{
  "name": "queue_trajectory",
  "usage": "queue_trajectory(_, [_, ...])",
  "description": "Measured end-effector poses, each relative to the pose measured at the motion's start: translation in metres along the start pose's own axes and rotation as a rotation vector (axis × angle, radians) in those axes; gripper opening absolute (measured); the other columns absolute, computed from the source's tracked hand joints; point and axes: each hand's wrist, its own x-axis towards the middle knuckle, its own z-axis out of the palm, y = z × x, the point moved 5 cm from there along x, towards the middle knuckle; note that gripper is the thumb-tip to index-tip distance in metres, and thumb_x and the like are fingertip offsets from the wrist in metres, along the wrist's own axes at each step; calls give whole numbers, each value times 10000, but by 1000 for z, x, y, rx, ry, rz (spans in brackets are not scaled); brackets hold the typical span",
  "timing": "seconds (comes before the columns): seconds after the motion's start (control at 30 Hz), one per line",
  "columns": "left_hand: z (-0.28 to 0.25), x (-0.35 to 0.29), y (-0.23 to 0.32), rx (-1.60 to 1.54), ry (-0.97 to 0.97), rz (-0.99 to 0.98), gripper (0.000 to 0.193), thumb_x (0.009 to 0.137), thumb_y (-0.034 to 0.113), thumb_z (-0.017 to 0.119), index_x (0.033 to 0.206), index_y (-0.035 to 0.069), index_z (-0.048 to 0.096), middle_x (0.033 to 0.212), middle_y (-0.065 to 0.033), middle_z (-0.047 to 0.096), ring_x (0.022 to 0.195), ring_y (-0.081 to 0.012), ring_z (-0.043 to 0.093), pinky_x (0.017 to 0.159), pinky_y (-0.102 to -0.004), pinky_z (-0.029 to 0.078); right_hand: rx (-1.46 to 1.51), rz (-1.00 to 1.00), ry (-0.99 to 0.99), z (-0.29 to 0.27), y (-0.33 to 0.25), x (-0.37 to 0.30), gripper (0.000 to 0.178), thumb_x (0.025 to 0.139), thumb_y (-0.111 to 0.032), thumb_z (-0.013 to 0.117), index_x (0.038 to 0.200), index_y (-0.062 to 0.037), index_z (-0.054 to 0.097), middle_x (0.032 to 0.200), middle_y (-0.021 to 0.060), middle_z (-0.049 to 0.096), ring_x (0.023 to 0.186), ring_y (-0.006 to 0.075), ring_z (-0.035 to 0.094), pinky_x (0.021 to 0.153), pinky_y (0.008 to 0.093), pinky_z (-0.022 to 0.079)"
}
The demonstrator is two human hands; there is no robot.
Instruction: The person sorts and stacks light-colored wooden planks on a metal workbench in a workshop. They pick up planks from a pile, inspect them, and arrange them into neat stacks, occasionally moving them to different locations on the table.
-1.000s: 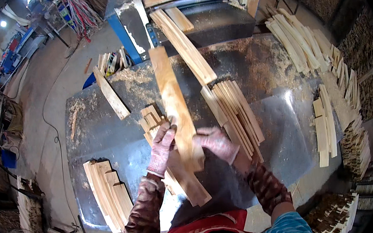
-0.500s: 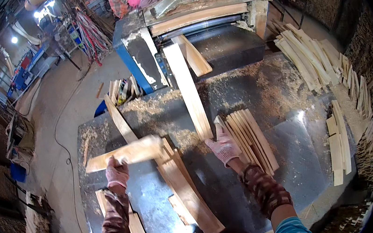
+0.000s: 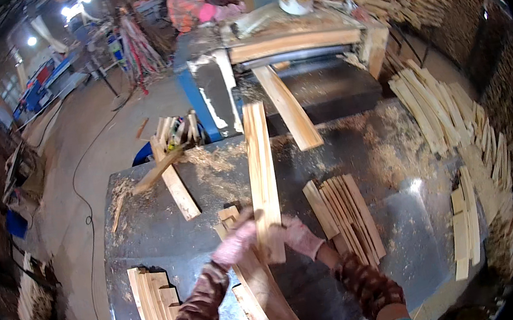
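Head view: the board reaches ahead from between your right hand, clamped on its edge, and left hand, too blurred to tell, and should handle light and stiff, best gripped by both long edges.

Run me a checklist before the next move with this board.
1. Held board between both hands: ok; left hand at its left edge, right hand at its right.
2. Fingers firmly closed on it: cannot tell; blurred.
3. Gloves on: ok, both hands.
4. Machine opening free: not ok; another board sticks out of it.
5. Tabletop swept: not ok; shavings lie along its far side.
6. Machine stopped: cannot tell from this view.
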Motion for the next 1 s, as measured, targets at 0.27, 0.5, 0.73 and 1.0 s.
queue_trajectory(0.27, [14,-73,12,-91,148,-164,443,891,165,697,1277,-13,573,1069,-53,671,952,-151,643,834,-299,532,-598,-372,528,-73,-153,13,372,865,-314,700,1161,-98,629,1102,117,681,1022,298,645,910,414,515])
queue_trajectory(0.5, [-37,-169,-35,-192,370,-100,420,876,128,715,1263,13,599,1071,-56,687,934,-165,662,825,-317,543,-1048,315,528,-127,-159,71,728,757,-331,737,1362,-98,405,1333,180,507,1129,385,602,964,469,493])
queue_trajectory(0.73, [-67,-195,-50,-350,535,-88,363,869,39,690,1218,0,600,1064,-84,694,960,-207,683,865,-351,570,-903,260,446,-72,-67,-23,931,759,-255,776,1532,-131,272,1226,236,539,1023,372,636,874,461,543])
queue_trajectory(1.0, [-64,-184,-37,-374,537,-61,374,892,30,667,1254,-14,580,1105,-98,687,1025,-217,667,907,-358,554,-531,107,387,36,-4,-233,803,806,-306,751,1490,-100,385,1309,216,541,1099,388,580,901,487,497])
